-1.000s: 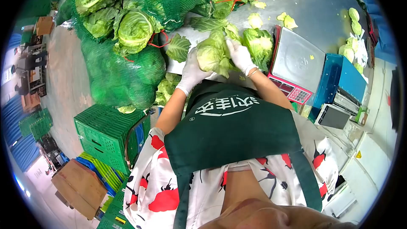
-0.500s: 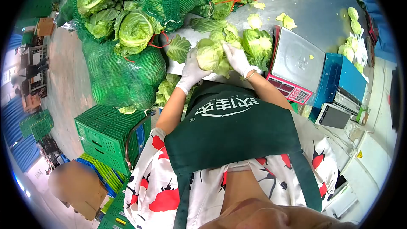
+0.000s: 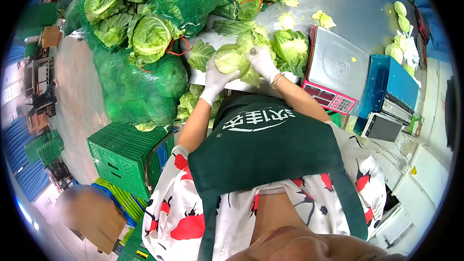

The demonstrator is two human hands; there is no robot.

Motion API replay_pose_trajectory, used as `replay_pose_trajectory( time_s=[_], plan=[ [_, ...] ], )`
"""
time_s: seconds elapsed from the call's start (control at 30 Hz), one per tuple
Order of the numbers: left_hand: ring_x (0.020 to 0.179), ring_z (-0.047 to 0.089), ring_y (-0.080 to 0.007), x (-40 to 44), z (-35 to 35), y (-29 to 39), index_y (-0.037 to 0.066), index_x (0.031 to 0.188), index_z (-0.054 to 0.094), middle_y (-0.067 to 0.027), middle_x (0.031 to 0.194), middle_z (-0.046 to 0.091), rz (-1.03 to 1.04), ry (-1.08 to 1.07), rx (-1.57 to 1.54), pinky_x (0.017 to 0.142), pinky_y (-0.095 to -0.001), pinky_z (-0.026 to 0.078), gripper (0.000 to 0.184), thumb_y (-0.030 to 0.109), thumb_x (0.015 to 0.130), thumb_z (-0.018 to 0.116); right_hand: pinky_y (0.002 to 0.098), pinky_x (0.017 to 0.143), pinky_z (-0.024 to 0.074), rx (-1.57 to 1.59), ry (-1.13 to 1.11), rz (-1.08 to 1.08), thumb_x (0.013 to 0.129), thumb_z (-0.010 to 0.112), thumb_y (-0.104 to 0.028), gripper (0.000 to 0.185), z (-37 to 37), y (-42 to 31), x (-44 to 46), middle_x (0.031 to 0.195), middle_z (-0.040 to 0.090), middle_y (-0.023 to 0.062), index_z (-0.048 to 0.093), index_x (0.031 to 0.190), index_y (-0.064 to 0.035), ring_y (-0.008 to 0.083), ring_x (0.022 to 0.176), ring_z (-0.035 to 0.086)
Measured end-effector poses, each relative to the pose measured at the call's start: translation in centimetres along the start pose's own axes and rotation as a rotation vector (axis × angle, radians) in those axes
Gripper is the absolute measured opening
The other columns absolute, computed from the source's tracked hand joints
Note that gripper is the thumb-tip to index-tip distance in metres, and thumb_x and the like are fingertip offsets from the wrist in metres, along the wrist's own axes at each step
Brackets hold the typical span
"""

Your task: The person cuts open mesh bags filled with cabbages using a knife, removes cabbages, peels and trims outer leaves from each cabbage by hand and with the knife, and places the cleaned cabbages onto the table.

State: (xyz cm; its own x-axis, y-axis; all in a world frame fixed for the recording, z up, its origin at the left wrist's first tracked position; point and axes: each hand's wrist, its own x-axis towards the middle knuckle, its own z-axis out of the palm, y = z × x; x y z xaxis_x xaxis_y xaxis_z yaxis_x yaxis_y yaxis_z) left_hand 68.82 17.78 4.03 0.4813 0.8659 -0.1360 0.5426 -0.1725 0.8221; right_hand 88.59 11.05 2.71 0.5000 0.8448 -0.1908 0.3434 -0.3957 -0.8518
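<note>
In a white glove, my left hand (image 3: 217,73) is wrapped round the left and near side of a pale green cabbage (image 3: 229,61). My right hand (image 3: 262,63), also gloved, is closed just right of that cabbage; a small dark round thing shows at its fingers, too small to name. Loose outer leaves (image 3: 250,75) hang between the hands. A leafier cabbage (image 3: 291,48) lies right of my right hand, and a loose leaf (image 3: 201,55) lies left of the held cabbage.
Green net bags (image 3: 140,84) of cabbages stand at the left and far side. A red-edged scale (image 3: 338,63) and a blue holder (image 3: 394,84) are on the right. Green crates (image 3: 123,152) stand at lower left, near a person's blurred head (image 3: 84,208). Leaf scraps (image 3: 324,19) lie beyond.
My right hand has drawn from open fingers on the leaves into a closed grip beside the cabbage. The cabbage has turned and shifted slightly left. At lower left, a person's head has come into view.
</note>
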Motion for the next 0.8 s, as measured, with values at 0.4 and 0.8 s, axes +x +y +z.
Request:
replay_pose_trajectory(
  time_s=[0.4, 0.8],
  plan=[
    [0.14, 0.038, -0.0375, -1.3, -4.8, 5.4, 0.018, 0.152, 0.032, -0.012, 0.155, 0.036, -0.627, -0.321, -1.488, 0.111, -0.0632, 0.034, 0.079, 0.066, 0.092, 0.05, 0.0415, 0.07, 0.0534, -0.446, 0.272, -0.073, 0.084, 0.074, -0.039, 0.053, -10.6, -1.9, -0.2, 0.101, 0.066, 0.0175, 0.062, 0.117, 0.0, 0.0299, 0.081, 0.067],
    [0.133, 0.049, -0.0296, -1.9, -2.1, 7.3, 0.02, 0.15, 0.035, -0.0093, 0.147, 0.047, -0.549, -0.314, -1.471, 0.107, -0.051, 0.043, 0.078, 0.061, 0.088, 0.06, 0.0368, 0.073, 0.0598, -0.319, 0.164, -0.628, 0.074, 0.078, -0.034, 0.063, -5.4, -9.1, -6.1, 0.121, 0.066, 0.0193, 0.062, 0.128, -0.0049, 0.0304, 0.085, 0.072]
  ],
)
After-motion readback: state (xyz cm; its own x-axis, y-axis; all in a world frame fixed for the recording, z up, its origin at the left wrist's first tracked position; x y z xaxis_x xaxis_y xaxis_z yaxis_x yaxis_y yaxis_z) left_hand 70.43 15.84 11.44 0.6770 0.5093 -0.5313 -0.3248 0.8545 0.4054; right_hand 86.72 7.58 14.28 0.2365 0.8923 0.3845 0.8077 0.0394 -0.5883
